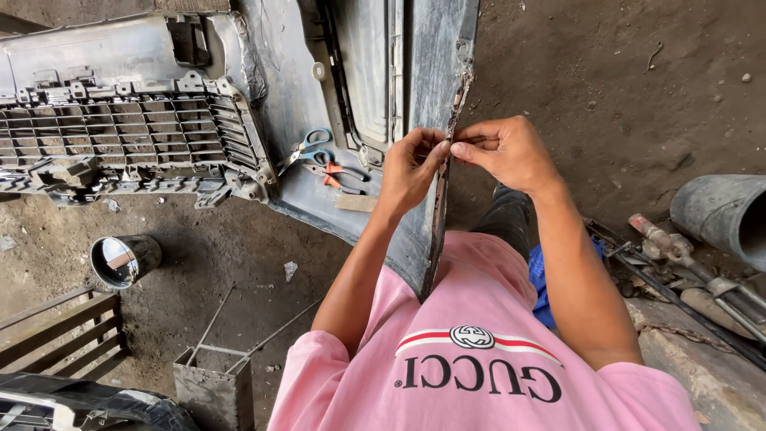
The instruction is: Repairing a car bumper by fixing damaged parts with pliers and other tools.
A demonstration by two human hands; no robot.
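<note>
Floor: dirt ground (pixel 622 96) lay under a grey car bumper (pixel 359 72)
Hands: left hand (pixel 408 172) and right hand (pixel 511 152) had fingers pinched shut on the bumper's ragged edge (pixel 444 172)
Nearby: scissors (pixel 311 148) rested on the bumper

Both hands meet on the raised edge of the bumper (pixel 435 215), the left hand (pixel 409 168) just left of that edge and the right hand (pixel 507 150) just right of it, fingertips touching across it. Left of the left hand, a pair of scissors (pixel 313 146) and pliers (pixel 339 173) lie side by side on the bumper's inner face, with the grille (pixel 120 136) farther left (joined to the same panel). On the ground below the grille lies a metal cup (pixel 124 259), a small metal box (pixel 211 387) nearer the person, while a pipe (pixel 722 215) and rods (pixel 686 279) lie well to the right of the right arm.
</note>
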